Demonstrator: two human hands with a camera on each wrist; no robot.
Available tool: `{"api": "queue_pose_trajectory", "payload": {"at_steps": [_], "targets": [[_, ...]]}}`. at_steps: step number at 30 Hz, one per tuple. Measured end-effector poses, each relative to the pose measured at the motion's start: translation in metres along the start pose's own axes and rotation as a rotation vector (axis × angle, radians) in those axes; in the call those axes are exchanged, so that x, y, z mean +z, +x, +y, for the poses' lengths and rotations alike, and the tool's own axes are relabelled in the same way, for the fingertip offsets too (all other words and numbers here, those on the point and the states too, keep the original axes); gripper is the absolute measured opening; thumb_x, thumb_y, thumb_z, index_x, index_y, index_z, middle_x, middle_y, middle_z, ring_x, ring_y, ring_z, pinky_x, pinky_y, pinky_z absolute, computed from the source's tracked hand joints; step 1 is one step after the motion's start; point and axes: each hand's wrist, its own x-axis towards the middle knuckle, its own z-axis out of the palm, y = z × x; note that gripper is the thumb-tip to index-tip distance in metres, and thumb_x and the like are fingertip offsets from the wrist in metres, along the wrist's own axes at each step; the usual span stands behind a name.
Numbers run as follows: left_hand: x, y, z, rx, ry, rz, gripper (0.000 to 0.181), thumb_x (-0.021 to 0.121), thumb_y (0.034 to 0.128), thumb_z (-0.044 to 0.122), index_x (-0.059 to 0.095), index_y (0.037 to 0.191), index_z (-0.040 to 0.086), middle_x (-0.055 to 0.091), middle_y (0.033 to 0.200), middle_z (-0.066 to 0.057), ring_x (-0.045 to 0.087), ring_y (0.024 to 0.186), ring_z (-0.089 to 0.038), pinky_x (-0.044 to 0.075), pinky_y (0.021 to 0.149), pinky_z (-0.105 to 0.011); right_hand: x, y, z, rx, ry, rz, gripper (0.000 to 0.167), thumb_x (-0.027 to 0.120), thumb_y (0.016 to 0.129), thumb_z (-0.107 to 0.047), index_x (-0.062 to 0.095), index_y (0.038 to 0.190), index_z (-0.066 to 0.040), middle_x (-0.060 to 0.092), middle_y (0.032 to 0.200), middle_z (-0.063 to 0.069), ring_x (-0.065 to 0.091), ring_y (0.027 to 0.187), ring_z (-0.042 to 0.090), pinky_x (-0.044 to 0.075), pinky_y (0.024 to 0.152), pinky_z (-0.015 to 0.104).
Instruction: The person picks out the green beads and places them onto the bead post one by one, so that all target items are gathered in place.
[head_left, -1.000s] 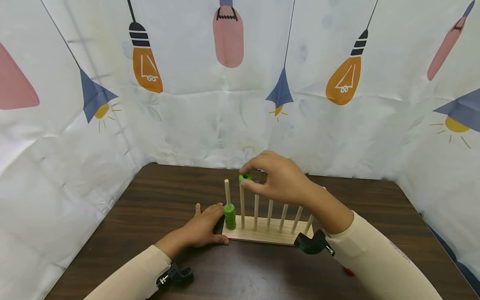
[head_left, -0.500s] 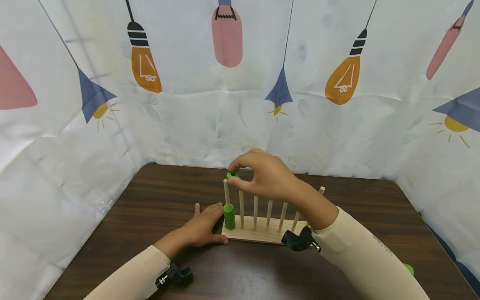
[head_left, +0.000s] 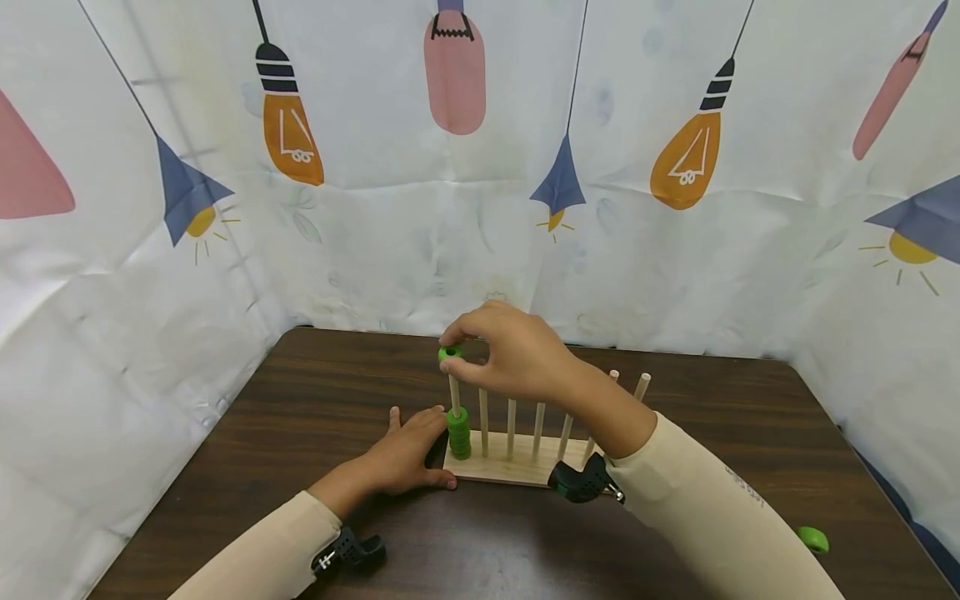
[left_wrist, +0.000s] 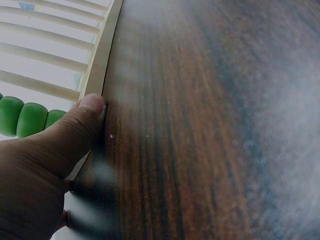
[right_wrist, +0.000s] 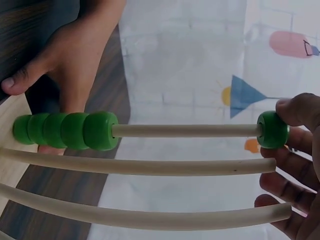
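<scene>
My right hand [head_left: 517,354] pinches a green bead [right_wrist: 273,130] between thumb and fingers. In the right wrist view the bead sits on the tip of the leftmost peg [right_wrist: 190,130], which enters its hole. Lower on that peg is a stack of several green beads [head_left: 459,433], down against the wooden base [head_left: 498,472] of the abacus. My left hand [head_left: 405,454] holds the left end of the base, its thumb [left_wrist: 90,107] on the front edge and a finger behind. The other pegs that show carry no beads.
A loose green bead [head_left: 812,539] lies on the dark wooden table [head_left: 360,371] at the right, beside my right sleeve. A patterned white curtain [head_left: 375,250] closes off the back and sides.
My right hand has carried the green bead left, from above the second peg to the leftmost peg's tip. The loose bead at the right has come into view. The left hand stays put.
</scene>
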Motion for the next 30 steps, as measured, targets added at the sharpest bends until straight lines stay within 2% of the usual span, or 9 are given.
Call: {"api": "queue_pose_trajectory", "payload": {"at_steps": [7,14,18,27,30], "targets": [[0.001,0.0,0.001,-0.016,-0.001,-0.01,0.095,0.081,0.0826,0.056,0.042,0.154,0.007,0.036,0.16,-0.023,0.03,0.149,-0.04,0.005,0.105,-0.083,0.001,0.0,0.002,0.03,0.003,-0.058,0.023,0.075,0.095,-0.037,0.074,0.113,-0.025,0.071,0.109,-0.016,0.06,0.107,0.009,0.052,0.075,0.031],[0.002,-0.001,0.002,0.002,-0.007,0.007,0.089,0.082,0.0826,0.054,0.045,0.153,0.013,0.037,0.16,-0.019,0.031,0.149,-0.039,0.006,0.104,-0.084,-0.011,-0.009,0.005,0.096,-0.02,-0.073,0.025,0.073,0.095,-0.042,0.074,0.115,-0.027,0.066,0.111,-0.017,0.059,0.109,0.006,0.053,0.079,0.036],[0.002,0.0,0.003,0.006,0.002,0.021,0.083,0.083,0.0819,0.053,0.05,0.148,0.014,0.04,0.158,-0.019,0.032,0.148,-0.04,0.006,0.104,-0.084,-0.022,-0.021,0.012,0.125,-0.039,-0.073,0.025,0.074,0.095,-0.041,0.074,0.115,-0.027,0.066,0.111,-0.015,0.06,0.107,0.009,0.053,0.08,0.038],[0.001,0.0,0.003,-0.002,0.014,0.023,0.082,0.083,0.0813,0.054,0.052,0.144,0.012,0.04,0.158,-0.019,0.031,0.149,-0.038,0.006,0.105,-0.084,-0.044,-0.056,0.036,0.186,-0.085,-0.016,0.02,0.076,0.094,-0.036,0.075,0.111,-0.026,0.068,0.111,-0.008,0.061,0.108,0.013,0.053,0.079,0.043],[0.001,0.001,0.003,-0.004,0.01,0.024,0.081,0.083,0.0813,0.054,0.052,0.144,0.013,0.041,0.158,-0.019,0.032,0.149,-0.038,0.005,0.105,-0.084,-0.05,-0.067,0.043,0.206,-0.088,-0.01,0.02,0.076,0.095,-0.035,0.075,0.112,-0.025,0.068,0.111,-0.007,0.062,0.104,0.014,0.053,0.077,0.042]]}}
